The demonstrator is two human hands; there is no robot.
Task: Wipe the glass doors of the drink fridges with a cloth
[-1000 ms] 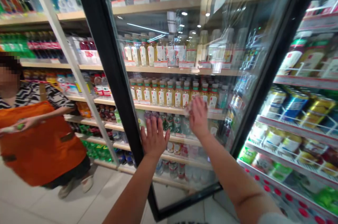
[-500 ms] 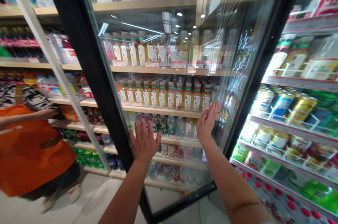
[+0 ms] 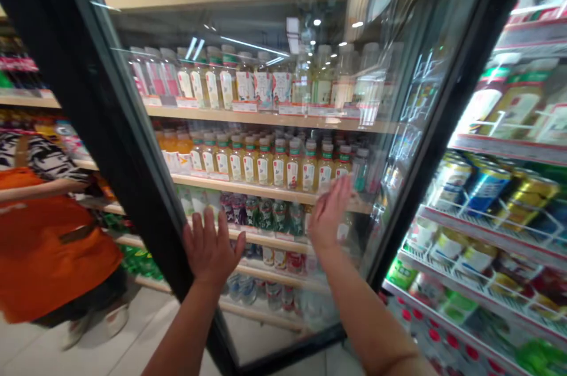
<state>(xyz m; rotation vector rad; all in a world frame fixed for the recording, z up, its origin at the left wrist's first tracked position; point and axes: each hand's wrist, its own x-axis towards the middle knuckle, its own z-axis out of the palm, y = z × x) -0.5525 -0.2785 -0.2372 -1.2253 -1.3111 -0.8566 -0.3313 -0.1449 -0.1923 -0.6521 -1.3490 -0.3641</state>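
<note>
A glass door (image 3: 274, 22) with a black frame (image 3: 128, 181) stands swung out from a lit drinks cooler. My left hand (image 3: 211, 249) lies open on the glass beside the left part of the frame, fingers spread and pointing up. Further right, my right hand (image 3: 326, 216) is at the glass, its fingers stretched out and held close together, slightly blurred. A pale patch by its fingertips may be a reflection; I cannot tell whether anything is under the palm. Through the glass show yellow drink bottles (image 3: 278, 166) with white labels.
Wooden shelves (image 3: 261, 190) of bottles stand behind the door. At right, the cooler's wire shelves (image 3: 500, 234) hold cans (image 3: 482, 187) and bottles. A person in an orange apron (image 3: 48, 252) stands at left on the tiled floor (image 3: 106, 337).
The view has shifted, and the door fills more of the left side. Both hands sit further left and slightly lower in view. My right hand has slid leftward against the door.
</note>
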